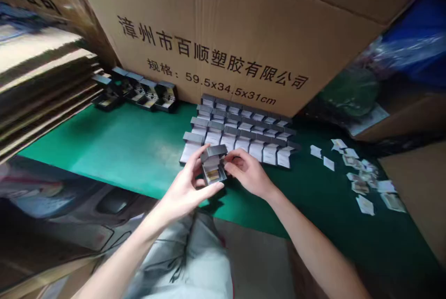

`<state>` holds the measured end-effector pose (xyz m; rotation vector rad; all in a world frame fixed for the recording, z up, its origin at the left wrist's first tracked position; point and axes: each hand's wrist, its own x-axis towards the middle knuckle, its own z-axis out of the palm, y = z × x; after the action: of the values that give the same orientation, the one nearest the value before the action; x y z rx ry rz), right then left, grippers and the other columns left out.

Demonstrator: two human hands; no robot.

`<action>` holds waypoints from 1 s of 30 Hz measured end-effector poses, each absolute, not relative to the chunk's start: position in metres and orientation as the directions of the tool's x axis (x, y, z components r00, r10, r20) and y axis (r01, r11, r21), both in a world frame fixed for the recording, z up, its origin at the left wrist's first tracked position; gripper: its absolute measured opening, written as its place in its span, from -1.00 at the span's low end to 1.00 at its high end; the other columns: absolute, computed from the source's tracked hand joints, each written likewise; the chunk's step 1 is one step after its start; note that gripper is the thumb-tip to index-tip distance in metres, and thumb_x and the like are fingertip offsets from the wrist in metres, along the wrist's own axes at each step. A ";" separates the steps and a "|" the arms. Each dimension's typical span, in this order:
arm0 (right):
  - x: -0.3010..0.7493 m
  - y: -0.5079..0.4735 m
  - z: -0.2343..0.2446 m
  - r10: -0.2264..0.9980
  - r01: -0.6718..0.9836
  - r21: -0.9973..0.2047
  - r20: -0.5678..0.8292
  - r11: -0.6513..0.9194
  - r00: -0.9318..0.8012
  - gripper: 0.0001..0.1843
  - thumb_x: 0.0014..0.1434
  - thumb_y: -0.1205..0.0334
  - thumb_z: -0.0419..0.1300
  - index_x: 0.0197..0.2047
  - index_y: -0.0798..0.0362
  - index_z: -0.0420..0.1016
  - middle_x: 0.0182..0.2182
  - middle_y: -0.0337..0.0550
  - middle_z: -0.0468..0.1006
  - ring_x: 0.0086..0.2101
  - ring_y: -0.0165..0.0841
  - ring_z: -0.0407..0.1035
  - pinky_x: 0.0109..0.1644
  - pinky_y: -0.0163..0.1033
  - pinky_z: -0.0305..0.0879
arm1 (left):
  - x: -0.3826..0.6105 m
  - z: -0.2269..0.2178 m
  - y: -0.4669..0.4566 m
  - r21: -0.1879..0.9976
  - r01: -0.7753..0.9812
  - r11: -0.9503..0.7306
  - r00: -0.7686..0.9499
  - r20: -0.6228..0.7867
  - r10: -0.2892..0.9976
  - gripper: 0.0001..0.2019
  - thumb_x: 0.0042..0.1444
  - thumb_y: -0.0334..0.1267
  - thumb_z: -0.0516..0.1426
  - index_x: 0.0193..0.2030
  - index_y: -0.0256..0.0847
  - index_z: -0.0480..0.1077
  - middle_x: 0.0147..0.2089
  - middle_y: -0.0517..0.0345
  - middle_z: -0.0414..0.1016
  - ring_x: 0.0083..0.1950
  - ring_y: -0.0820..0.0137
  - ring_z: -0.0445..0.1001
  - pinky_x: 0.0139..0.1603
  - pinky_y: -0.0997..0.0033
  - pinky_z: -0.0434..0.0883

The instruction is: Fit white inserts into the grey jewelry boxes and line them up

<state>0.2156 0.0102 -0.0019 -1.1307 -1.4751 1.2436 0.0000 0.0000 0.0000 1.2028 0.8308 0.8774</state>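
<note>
- Open grey jewelry box (213, 164) sits low of center, right in front of the rows, held up between both hands, lid flipped up, something gold-ish showing inside
- Left hand (184, 190) comes in from lower left, fingers wrapped narrow around the box
- Right hand (245, 172) is on the box's right side, fingers curled in, tips against it
- Behind them, neat rows of open boxes (240, 134) on a green mat (114, 150)
- More boxes (139, 90) along the carton (223, 34) at upper left
- Loose white cards (362, 178) scattered at right
- Flattened cardboard sheets (42, 85) stacked at far left
</note>
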 end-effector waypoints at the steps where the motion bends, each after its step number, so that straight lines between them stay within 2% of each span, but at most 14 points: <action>1: 0.219 0.010 0.000 0.974 0.108 -0.987 0.093 0.117 -0.206 -0.79 0.35 0.02 0.30 -0.11 -0.02 0.53 -0.18 -0.18 0.54 -0.29 -0.40 0.52 -0.14 -0.25 0.54 | 0.000 0.000 0.000 0.984 -0.119 0.133 0.429 -0.070 0.900 -0.07 0.21 -0.15 0.42 0.58 0.11 0.01 0.46 -0.12 0.37 0.22 0.15 0.63 0.13 0.31 0.64; 5: 0.231 0.010 0.005 0.953 0.191 -0.953 0.185 0.233 -0.239 -0.85 0.39 0.17 0.22 -0.02 -0.04 0.56 -0.01 -0.09 0.55 -0.19 -0.35 0.56 -0.06 -0.19 0.56 | -0.001 0.000 -0.001 0.986 -0.111 0.126 0.430 -0.066 0.900 -0.07 0.21 -0.13 0.41 0.59 0.10 0.01 0.43 -0.12 0.42 0.24 0.10 0.62 0.15 0.24 0.65; 8: 0.234 0.008 0.004 0.935 0.300 -0.905 0.219 0.301 -0.278 -0.71 0.33 0.30 0.23 0.10 -0.07 0.55 0.06 -0.06 0.55 -0.18 -0.34 0.55 -0.07 -0.19 0.56 | -0.001 -0.001 -0.001 0.987 -0.111 0.119 0.436 -0.059 0.898 -0.07 0.20 -0.12 0.41 0.59 0.07 0.03 0.44 -0.13 0.42 0.27 0.09 0.61 0.18 0.21 0.64; 11: 0.233 0.008 0.004 0.933 0.387 -0.864 0.222 0.323 -0.283 -0.65 0.31 0.32 0.26 0.14 -0.09 0.55 0.05 -0.07 0.56 -0.25 -0.37 0.52 -0.13 -0.21 0.56 | 0.000 -0.001 0.000 0.988 -0.106 0.114 0.439 -0.056 0.897 -0.07 0.20 -0.11 0.41 0.59 0.03 0.03 0.42 -0.17 0.44 0.25 0.07 0.62 0.18 0.18 0.65; 13: 0.234 0.009 0.005 0.941 0.437 -0.846 0.201 0.306 -0.271 -0.68 0.28 0.31 0.31 0.10 -0.08 0.58 -0.03 -0.11 0.58 -0.31 -0.39 0.48 -0.17 -0.23 0.53 | 0.000 -0.002 0.000 0.989 -0.097 0.107 0.440 -0.054 0.896 -0.07 0.20 -0.12 0.41 0.60 0.04 0.04 0.41 -0.17 0.45 0.24 0.07 0.63 0.17 0.16 0.65; 17: 0.239 0.010 0.011 0.961 0.504 -0.831 0.119 0.234 -0.249 -0.71 0.21 0.25 0.42 0.02 -0.05 0.65 -0.23 -0.23 0.58 -0.44 -0.46 0.37 -0.28 -0.29 0.41 | -0.001 -0.001 -0.001 0.989 -0.117 0.095 0.430 -0.036 0.902 -0.09 0.19 -0.12 0.41 0.58 0.03 0.06 0.40 -0.17 0.46 0.24 0.05 0.63 0.19 0.12 0.65; 21: 0.246 0.008 0.021 0.951 0.504 -0.850 -0.012 0.153 -0.308 -0.85 0.24 0.14 0.41 -0.16 0.00 0.70 -0.35 -0.24 0.60 -0.41 -0.42 0.41 -0.29 -0.30 0.36 | -0.001 0.000 -0.003 0.986 -0.135 0.100 0.402 -0.038 0.915 -0.09 0.17 -0.10 0.43 0.56 0.02 0.10 0.40 -0.18 0.46 0.24 0.03 0.63 0.22 0.10 0.63; 25: 0.252 0.007 0.032 0.927 0.482 -0.876 -0.164 0.020 -0.337 -0.80 0.26 0.07 0.39 -0.24 0.04 0.65 -0.41 -0.23 0.62 -0.39 -0.40 0.45 -0.30 -0.30 0.35 | -0.001 0.000 -0.004 0.986 -0.145 0.085 0.356 -0.028 0.934 -0.05 0.13 -0.10 0.45 0.57 0.00 0.08 0.40 -0.20 0.46 0.26 0.02 0.61 0.22 0.09 0.63; 30: 0.258 0.008 0.038 0.865 0.411 -0.897 -0.331 -0.164 -0.376 -0.70 0.28 -0.02 0.37 -0.27 0.06 0.59 -0.47 -0.27 0.56 -0.50 -0.48 0.41 -0.41 -0.37 0.33 | -0.002 -0.002 -0.004 0.985 -0.136 0.106 0.373 -0.048 0.927 -0.04 0.13 -0.11 0.45 0.57 0.00 0.07 0.38 -0.19 0.47 0.25 0.04 0.62 0.21 0.13 0.64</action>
<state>0.2579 0.0081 0.0384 -1.4515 -1.7122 1.5575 -0.0019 -0.0039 -0.0017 1.1969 0.8587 0.9445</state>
